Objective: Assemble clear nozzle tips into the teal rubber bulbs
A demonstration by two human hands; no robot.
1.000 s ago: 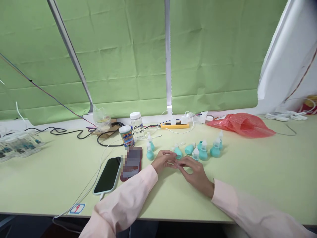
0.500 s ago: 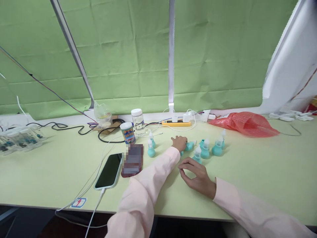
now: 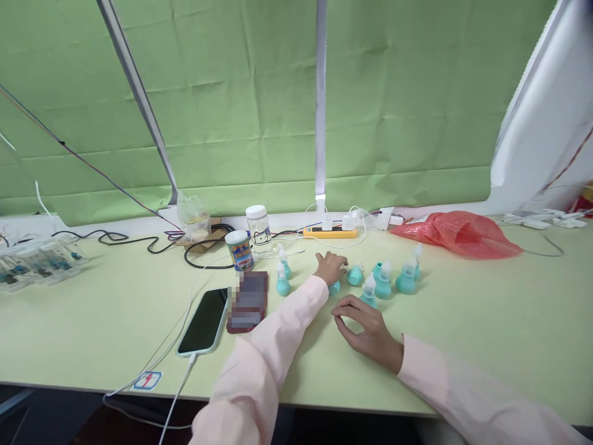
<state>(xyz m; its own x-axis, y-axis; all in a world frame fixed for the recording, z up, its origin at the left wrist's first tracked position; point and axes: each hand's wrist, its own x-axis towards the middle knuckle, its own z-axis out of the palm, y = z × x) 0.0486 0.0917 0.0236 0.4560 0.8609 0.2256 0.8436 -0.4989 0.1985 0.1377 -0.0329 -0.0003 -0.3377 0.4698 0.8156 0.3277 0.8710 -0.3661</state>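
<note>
My left hand (image 3: 330, 268) reaches over the table with its fingers apart and nothing seen in them. Beneath it a teal bulb (image 3: 334, 287) is partly covered by the hand. Just right of the fingers, another teal bulb (image 3: 355, 275) lies tipped over. My right hand (image 3: 365, 324) rests nearer me, thumb and index tip pressed together in a loop, with nothing visible between them. Close beyond it stands a teal squeeze bulb with a clear pointed tip (image 3: 369, 293). More such bulbs (image 3: 406, 278) stand to the right, and an upright squeeze bulb (image 3: 283, 281) stands left of my left hand.
A dark phone (image 3: 204, 321) on a white cable and a dark red phone-like item (image 3: 250, 303) lie at left. Behind them stand a printed tub (image 3: 241, 252) and a clear jar (image 3: 258, 227). A yellow power strip (image 3: 330, 234) and red plastic bag (image 3: 458, 233) lie along the back.
My left hand has drawn a little left, away from the tipped bulb, and its fingers have come apart. That bulb has turned on the table. My right hand has hardly moved.
</note>
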